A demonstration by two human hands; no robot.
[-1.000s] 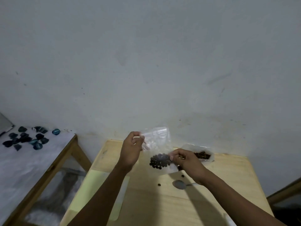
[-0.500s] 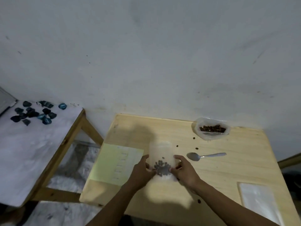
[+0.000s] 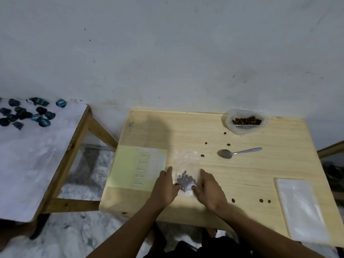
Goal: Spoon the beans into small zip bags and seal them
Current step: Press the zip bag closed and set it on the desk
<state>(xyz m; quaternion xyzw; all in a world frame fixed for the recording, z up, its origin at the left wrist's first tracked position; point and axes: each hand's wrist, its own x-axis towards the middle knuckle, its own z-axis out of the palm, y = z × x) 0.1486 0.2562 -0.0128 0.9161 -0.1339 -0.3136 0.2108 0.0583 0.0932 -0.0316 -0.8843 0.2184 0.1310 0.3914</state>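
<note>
A small clear zip bag (image 3: 186,162) lies flat on the wooden table (image 3: 260,174), with a cluster of dark beans (image 3: 184,180) in its lower half. My left hand (image 3: 164,189) holds the bag's lower left edge, thumb on the plastic. My right hand (image 3: 209,190) holds the lower right edge the same way. A metal spoon (image 3: 236,152) rests empty on the table, up and to the right of the bag. At the back right stands a clear plastic container (image 3: 245,127) of brown beans.
Loose beans (image 3: 261,200) are scattered over the table. A pile of empty clear bags (image 3: 301,209) lies at the right front. A pale yellow sheet (image 3: 130,168) lies left of the bag. A white side table (image 3: 37,155) at the left holds several dark blue pieces.
The bag was held up in the air by both hands; it now lies flat on the table near the front edge with a hand at each side. My view has tilted down.
</note>
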